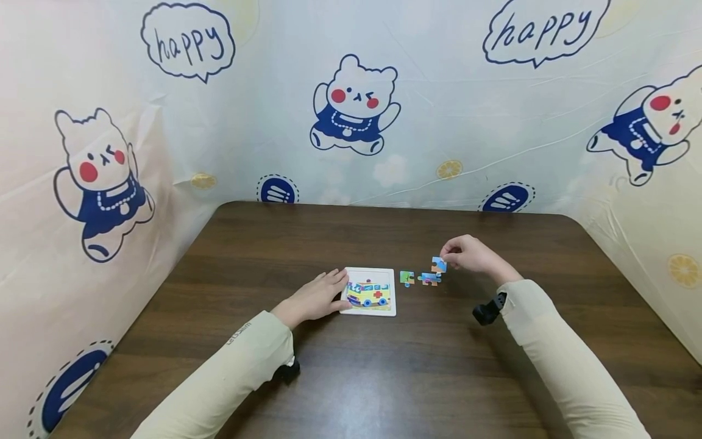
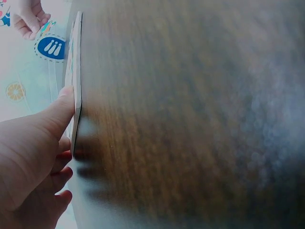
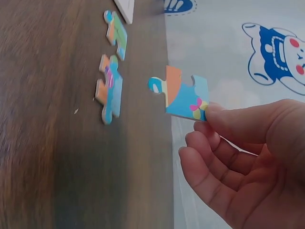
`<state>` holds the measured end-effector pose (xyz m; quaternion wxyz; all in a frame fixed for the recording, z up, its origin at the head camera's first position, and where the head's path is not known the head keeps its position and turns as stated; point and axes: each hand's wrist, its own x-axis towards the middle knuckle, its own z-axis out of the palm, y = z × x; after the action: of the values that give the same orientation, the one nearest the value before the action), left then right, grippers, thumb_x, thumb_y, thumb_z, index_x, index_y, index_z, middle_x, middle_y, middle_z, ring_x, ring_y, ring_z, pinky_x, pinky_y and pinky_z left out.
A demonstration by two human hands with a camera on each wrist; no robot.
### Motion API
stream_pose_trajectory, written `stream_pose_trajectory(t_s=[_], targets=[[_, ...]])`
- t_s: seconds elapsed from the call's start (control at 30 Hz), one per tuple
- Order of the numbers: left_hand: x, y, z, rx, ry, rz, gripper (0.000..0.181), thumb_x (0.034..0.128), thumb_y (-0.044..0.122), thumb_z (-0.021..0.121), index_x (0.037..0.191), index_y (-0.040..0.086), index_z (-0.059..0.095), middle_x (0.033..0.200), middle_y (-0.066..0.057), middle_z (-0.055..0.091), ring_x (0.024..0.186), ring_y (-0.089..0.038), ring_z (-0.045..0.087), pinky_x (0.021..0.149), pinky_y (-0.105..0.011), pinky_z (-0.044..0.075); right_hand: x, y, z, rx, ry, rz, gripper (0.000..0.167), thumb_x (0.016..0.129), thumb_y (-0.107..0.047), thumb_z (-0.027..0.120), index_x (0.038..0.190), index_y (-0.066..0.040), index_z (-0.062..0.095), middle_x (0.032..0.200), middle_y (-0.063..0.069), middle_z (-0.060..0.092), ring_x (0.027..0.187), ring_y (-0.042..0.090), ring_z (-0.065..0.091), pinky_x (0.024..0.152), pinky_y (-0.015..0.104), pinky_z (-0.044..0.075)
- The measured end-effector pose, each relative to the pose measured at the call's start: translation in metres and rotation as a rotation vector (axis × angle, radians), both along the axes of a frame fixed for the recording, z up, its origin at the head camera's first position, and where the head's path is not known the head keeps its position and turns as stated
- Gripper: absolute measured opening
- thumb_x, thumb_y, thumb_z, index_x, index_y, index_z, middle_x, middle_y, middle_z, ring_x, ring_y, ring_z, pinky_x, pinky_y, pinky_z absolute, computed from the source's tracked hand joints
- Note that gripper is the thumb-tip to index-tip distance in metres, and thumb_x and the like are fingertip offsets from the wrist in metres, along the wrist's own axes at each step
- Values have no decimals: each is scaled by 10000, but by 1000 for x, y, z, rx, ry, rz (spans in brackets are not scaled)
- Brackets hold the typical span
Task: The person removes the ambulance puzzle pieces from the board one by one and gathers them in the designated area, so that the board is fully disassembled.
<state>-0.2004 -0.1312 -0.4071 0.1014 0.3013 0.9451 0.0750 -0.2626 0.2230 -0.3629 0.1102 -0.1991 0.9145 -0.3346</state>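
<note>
My right hand [image 1: 470,253] pinches a blue and orange puzzle piece [image 3: 183,95] by one corner between thumb and index finger, held up off the table. Its other fingers are loosely bent, as the right wrist view shows. Two loose pieces lie nearby on the table: a blue and orange one [image 1: 429,278] and a green one [image 1: 407,278]. My left hand [image 1: 318,297] rests with extended fingers against the left side of a white-framed puzzle tray [image 1: 370,269]. Its thumb [image 2: 64,102] touches the frame. Inside the tray shows a yellow vehicle picture [image 1: 373,294] with a red cross.
The tray and pieces lie on a dark brown wooden table [image 1: 351,378]. A patterned cloth [image 1: 428,140] with cartoon bears hangs behind the table and along its sides. Each wrist carries a small black camera, the right one [image 1: 488,310] near the tabletop.
</note>
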Motion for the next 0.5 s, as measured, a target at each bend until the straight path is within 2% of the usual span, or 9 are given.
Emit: stream_pose_trajectory(t_s=[0.5], targets=[[-1, 0, 0, 2, -19, 13, 705, 917, 443, 510, 1425, 5, 293, 1481, -130, 234, 1360, -271, 174, 1082, -410, 153, 4, 26, -11, 19, -121, -22, 119, 914, -29, 532, 885, 51, 615, 711, 66, 530, 649, 181, 497, 616, 343, 483]])
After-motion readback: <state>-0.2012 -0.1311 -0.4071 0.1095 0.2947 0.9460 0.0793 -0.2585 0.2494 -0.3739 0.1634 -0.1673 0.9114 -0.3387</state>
